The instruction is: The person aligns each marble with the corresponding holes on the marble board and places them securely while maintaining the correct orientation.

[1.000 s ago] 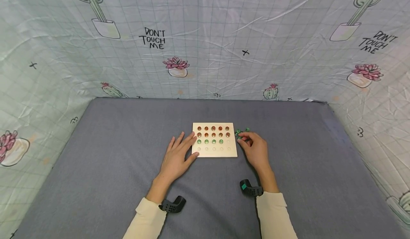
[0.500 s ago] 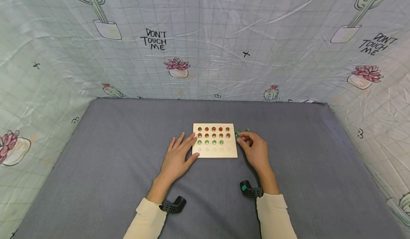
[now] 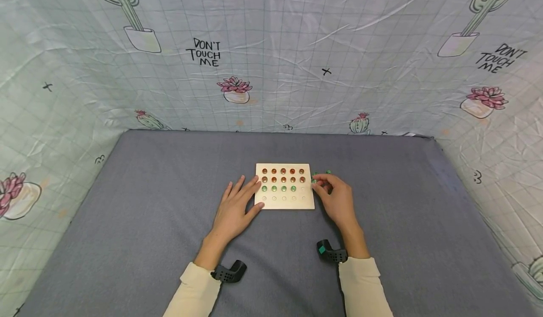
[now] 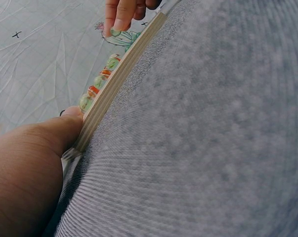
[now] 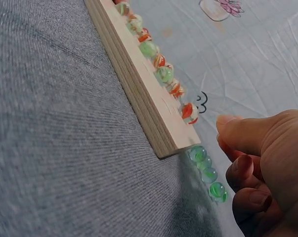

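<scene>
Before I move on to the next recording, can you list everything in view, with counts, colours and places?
Board: 1, pale wood, on the cloth between the hands
Red-orange marbles: 10, two far rows
Seated green marbles: 4, third row
Unfilled hollows: 6, bare wood, third row's right end and near row
Loose green marbles: several, exact count unclear, by the board's right edge
Pinched green marble: 1, in the right fingertips
Cloth: 1, grey, under everything
Backdrop: pale, plant prints, behind and at both sides
Wrist devices: 2, black, one per wrist
Sleeves: 2, cream, on the forearms
Left hand: 1, on the board's left edge
Right hand: 1, at the board's right edge
</scene>
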A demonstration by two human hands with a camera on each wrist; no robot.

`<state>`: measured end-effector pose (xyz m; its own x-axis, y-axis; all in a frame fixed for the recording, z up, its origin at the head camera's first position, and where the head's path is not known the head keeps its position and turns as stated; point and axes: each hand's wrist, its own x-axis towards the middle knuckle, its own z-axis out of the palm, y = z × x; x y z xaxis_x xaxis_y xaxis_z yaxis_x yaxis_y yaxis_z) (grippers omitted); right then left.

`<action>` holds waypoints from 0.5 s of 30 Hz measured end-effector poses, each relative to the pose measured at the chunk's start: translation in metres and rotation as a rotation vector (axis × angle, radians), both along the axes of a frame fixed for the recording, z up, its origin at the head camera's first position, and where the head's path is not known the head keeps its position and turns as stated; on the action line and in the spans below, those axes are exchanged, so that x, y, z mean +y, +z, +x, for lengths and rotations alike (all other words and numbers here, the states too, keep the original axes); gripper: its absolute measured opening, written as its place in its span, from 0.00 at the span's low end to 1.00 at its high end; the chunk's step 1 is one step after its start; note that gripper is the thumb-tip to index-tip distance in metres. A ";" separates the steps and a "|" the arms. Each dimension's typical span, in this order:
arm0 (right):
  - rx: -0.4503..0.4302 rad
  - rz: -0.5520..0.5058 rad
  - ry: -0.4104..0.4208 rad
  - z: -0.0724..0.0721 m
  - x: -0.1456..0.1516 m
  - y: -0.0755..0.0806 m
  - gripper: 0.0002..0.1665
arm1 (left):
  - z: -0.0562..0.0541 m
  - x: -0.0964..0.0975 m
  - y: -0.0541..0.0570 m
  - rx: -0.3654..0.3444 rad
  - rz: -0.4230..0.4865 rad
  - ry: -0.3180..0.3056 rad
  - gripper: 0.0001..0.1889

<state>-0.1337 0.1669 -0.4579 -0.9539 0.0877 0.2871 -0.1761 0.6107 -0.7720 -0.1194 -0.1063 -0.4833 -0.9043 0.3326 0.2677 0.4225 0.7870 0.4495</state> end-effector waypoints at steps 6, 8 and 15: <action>0.001 -0.004 0.051 0.000 -0.006 -0.002 0.10 | 0.000 0.001 0.000 0.007 -0.004 -0.002 0.30; -0.007 -0.009 0.073 0.000 -0.008 -0.003 0.09 | 0.000 0.001 0.000 0.006 -0.006 0.000 0.30; -0.034 -0.011 0.102 0.000 -0.012 -0.006 0.09 | 0.001 0.001 -0.001 -0.002 -0.010 0.005 0.31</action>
